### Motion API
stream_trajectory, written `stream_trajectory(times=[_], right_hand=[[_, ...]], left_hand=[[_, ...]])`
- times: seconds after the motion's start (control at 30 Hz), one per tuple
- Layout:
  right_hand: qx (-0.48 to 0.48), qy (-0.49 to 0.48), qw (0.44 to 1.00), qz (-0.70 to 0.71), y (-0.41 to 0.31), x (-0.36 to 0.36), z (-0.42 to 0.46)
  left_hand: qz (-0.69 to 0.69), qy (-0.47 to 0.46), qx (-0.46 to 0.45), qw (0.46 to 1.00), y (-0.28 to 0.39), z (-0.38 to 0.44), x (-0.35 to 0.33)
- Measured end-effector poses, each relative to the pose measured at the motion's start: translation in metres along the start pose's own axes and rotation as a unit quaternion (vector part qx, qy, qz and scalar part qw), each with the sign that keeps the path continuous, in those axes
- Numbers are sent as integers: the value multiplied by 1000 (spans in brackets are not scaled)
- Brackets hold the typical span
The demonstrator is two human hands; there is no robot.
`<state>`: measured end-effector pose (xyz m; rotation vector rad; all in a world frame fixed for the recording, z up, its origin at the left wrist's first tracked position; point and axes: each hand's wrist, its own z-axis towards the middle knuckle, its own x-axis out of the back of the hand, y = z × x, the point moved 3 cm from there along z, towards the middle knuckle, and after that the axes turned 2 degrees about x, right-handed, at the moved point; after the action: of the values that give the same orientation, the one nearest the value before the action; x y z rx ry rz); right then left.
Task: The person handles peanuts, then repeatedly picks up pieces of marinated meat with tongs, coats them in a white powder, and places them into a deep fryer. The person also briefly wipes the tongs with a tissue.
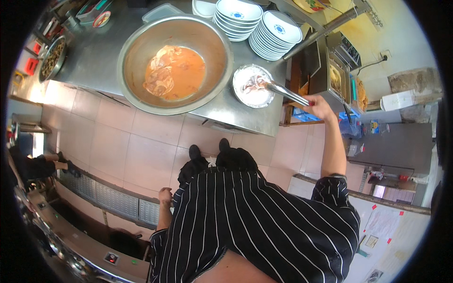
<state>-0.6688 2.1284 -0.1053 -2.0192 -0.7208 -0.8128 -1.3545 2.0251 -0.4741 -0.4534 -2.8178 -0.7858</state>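
My right hand (319, 107) grips a pair of metal tongs (288, 93). The tips of the tongs reach into a round metal bowl (271, 100) of white powder (243, 79), where a coated piece, perhaps meat, lies at the tips. To the left of that bowl stands a large stainless-steel basin (134, 53). Orange liquid (191, 78) and pieces of raw meat (159, 81), which look like chicken, lie in its bottom. My left hand (165, 195) hangs low by my side, away from the counter, with its fingers curled and nothing visible in them.
Stacks of white bowls (277, 35) stand behind the powder bowl on the steel counter (93, 53). A fryer-like appliance (327, 74) is at the right. A bowl of small brown pieces (53, 60) sits at the counter's far left. Another person's legs (53, 164) show at left.
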Motion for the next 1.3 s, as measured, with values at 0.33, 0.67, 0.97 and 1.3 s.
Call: stream_trajectory(times=[0.33,0.67,0.97,1.3], right_hand=[[-37,96,994,28,12,-64,-6],[-89,153,959,-221,-42,-68,-14],[-80,181,971,-136,-31,-80,-8],[-4,212,975,65,38,-70,-22]], left_hand=[[65,-47,-148,986,-47,52,4],[-65,4,66,996,44,19,19],[-38,-2,56,998,45,17,-2],[60,-50,-51,996,-1,40,9]])
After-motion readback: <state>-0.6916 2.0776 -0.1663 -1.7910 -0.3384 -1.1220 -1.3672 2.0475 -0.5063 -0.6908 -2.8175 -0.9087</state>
